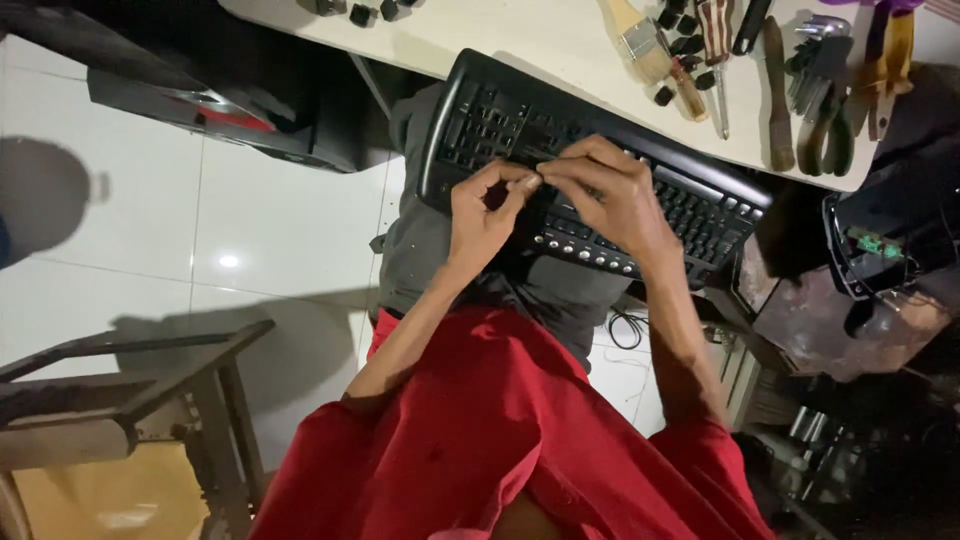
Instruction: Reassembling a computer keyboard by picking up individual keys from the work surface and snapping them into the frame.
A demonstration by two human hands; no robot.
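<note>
A black keyboard [700, 205] lies tilted across my lap, its far edge against the white table [560, 45]. Some of its keys are gone on the left half. My left hand [480, 220] and my right hand [615, 200] meet over the middle of the keyboard. Their fingertips are pinched together on a small dark keycap [541, 178], which the fingers mostly hide. Red sleeves cover my arms down to the elbows.
On the table lie a paintbrush [636, 36], loose black keycaps [682, 32], a screwdriver [717, 55], hex keys [820, 65] and pliers [832, 135]. A dark case [260, 115] stands on the white tiled floor, a wooden bench [130, 385] lower left, electronic parts [870, 245] right.
</note>
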